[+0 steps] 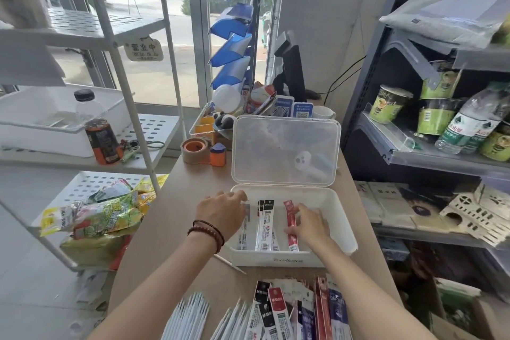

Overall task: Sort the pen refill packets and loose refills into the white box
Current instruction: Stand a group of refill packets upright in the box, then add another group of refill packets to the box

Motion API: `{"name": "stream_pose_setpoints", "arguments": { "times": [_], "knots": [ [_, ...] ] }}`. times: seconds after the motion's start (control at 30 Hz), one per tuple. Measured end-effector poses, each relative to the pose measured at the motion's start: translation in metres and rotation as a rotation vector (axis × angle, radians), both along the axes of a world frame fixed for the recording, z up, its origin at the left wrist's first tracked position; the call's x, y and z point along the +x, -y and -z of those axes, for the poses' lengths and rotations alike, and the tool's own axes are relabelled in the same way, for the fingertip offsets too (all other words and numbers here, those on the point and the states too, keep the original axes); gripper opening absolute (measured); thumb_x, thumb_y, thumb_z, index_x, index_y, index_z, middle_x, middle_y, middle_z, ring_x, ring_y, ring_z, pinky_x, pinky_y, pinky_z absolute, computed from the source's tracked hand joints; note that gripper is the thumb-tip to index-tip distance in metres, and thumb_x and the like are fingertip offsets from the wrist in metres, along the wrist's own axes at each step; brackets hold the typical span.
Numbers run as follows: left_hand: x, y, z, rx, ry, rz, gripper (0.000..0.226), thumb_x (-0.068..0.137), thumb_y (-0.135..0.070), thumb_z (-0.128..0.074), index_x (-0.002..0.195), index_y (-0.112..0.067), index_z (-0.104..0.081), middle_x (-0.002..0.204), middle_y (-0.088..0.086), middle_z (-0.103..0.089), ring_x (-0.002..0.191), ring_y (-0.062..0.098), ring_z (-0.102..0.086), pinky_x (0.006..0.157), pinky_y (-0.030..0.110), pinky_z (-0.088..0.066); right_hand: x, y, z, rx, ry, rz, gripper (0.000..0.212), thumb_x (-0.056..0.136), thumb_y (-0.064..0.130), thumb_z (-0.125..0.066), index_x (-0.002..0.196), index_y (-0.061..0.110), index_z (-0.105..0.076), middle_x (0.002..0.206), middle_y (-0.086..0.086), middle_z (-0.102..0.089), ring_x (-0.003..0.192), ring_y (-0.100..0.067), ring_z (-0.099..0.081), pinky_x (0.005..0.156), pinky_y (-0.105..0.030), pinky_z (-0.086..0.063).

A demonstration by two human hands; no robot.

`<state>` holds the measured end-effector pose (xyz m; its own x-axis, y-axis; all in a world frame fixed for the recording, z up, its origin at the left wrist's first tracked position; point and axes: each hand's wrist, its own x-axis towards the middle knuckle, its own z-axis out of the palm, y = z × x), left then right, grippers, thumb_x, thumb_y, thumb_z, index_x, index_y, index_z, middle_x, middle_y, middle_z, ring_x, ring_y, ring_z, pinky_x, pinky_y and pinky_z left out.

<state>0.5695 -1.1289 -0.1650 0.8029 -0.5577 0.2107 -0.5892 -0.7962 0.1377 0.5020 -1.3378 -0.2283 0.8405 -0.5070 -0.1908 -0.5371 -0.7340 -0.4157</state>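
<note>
The white box (339, 218) lies open on the wooden counter, its clear lid (285, 150) standing upright behind it. Inside lie black-topped refill packets (265, 225) and a red packet (290, 219). My left hand (220, 212) rests over the box's left side on a packet there. My right hand (307, 225) presses its fingers on the red packet. A heap of mixed refill packets (298, 312) and rows of loose white refills (190, 317) lie at the counter's near edge. One loose refill (229, 263) lies beside the box's front left corner.
A tape dispenser (202, 150) and desk clutter stand behind the box. A white wire rack (110, 36) with a bottle (98, 127) and snack bags (102, 215) is on the left. A grey shelf (414, 146) with cups and bottles is on the right.
</note>
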Motion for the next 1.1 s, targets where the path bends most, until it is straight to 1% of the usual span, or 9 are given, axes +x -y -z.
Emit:
{"name": "stream_pose_setpoints", "arguments": {
  "times": [0.1,0.23,0.33,0.47,0.53,0.67,0.87,1.0,1.1],
  "knots": [
    [0.001,-0.002,-0.003,-0.024,0.008,-0.043,0.028,0.095,-0.037,-0.032,0.112,-0.033,-0.055,0.103,-0.013,-0.068,0.094,0.011,-0.061,0.073,0.027,-0.044,0.003,-0.001,-0.003,-0.216,-0.123,-0.105,0.058,0.078,0.052,-0.072,0.121,0.020,-0.052,0.117,-0.003,-0.060,0.117,-0.024,-0.048,0.090,-0.034,-0.040],
    [0.003,0.002,-0.007,-0.019,0.009,-0.038,0.027,0.094,-0.038,-0.035,0.106,-0.031,-0.058,0.101,-0.013,-0.068,0.092,0.012,-0.061,0.072,0.027,-0.044,0.008,0.000,-0.005,-0.320,-0.216,-0.189,0.063,0.083,0.051,-0.067,0.132,0.018,-0.046,0.128,-0.005,-0.056,0.122,-0.026,-0.045,0.093,-0.037,-0.039],
    [0.003,0.006,-0.008,-0.012,0.026,-0.047,0.028,0.094,-0.038,-0.036,0.099,-0.029,-0.062,0.098,-0.012,-0.068,0.089,0.013,-0.061,0.070,0.027,-0.042,0.012,0.003,-0.003,-0.299,-0.216,-0.256,0.062,0.084,0.052,-0.065,0.134,0.020,-0.047,0.131,-0.005,-0.057,0.123,-0.027,-0.044,0.092,-0.038,-0.039],
    [-0.002,0.008,-0.007,-0.026,0.050,-0.029,0.026,0.094,-0.039,-0.037,0.095,-0.029,-0.061,0.093,-0.012,-0.068,0.084,0.012,-0.061,0.064,0.025,-0.037,0.007,0.009,0.003,-0.312,-0.270,-0.315,0.070,0.084,0.050,-0.064,0.145,0.031,-0.036,0.142,-0.004,-0.047,0.129,-0.029,-0.037,0.100,-0.043,-0.035],
    [-0.004,0.007,-0.004,-0.036,0.056,-0.021,0.025,0.094,-0.040,-0.038,0.094,-0.029,-0.060,0.092,-0.012,-0.068,0.083,0.012,-0.061,0.063,0.025,-0.038,0.004,0.011,0.004,-0.304,-0.285,-0.344,0.075,0.082,0.049,-0.066,0.147,0.031,-0.034,0.144,-0.003,-0.045,0.130,-0.029,-0.035,0.102,-0.045,-0.033],
    [-0.006,0.008,-0.001,-0.049,0.044,-0.005,0.022,0.093,-0.039,-0.041,0.092,-0.030,-0.062,0.091,-0.013,-0.068,0.081,0.011,-0.060,0.062,0.025,-0.037,0.002,0.013,0.003,-0.311,-0.324,-0.379,0.071,0.083,0.044,-0.068,0.145,0.030,-0.038,0.146,0.000,-0.045,0.131,-0.029,-0.034,0.103,-0.045,-0.031],
    [-0.004,0.008,0.004,-0.044,0.021,0.005,0.027,0.094,-0.042,-0.038,0.098,-0.032,-0.062,0.097,-0.014,-0.067,0.085,0.009,-0.060,0.066,0.024,-0.037,0.007,0.016,-0.001,-0.317,-0.290,-0.379,0.064,0.086,0.024,-0.068,0.143,0.037,-0.040,0.141,0.000,-0.051,0.129,-0.029,-0.037,0.102,-0.043,-0.031],
    [0.001,0.010,0.008,0.006,-0.031,0.014,0.027,0.092,-0.048,-0.038,0.100,-0.033,-0.059,0.099,-0.015,-0.066,0.091,0.008,-0.059,0.076,0.027,-0.041,0.007,0.017,-0.005,-0.316,-0.269,-0.392,0.062,0.088,0.033,-0.065,0.144,0.033,-0.040,0.142,-0.001,-0.049,0.128,-0.029,-0.039,0.102,-0.045,-0.033],
    [-0.001,0.014,0.008,0.032,-0.033,0.026,0.026,0.093,-0.047,-0.038,0.102,-0.032,-0.058,0.102,-0.014,-0.066,0.094,0.009,-0.059,0.079,0.028,-0.043,-0.005,0.010,-0.021,-0.271,-0.113,-0.301,0.051,0.093,0.045,-0.054,0.141,0.030,-0.044,0.142,0.000,-0.049,0.128,-0.025,-0.042,0.104,-0.045,-0.035]
  ]
}}
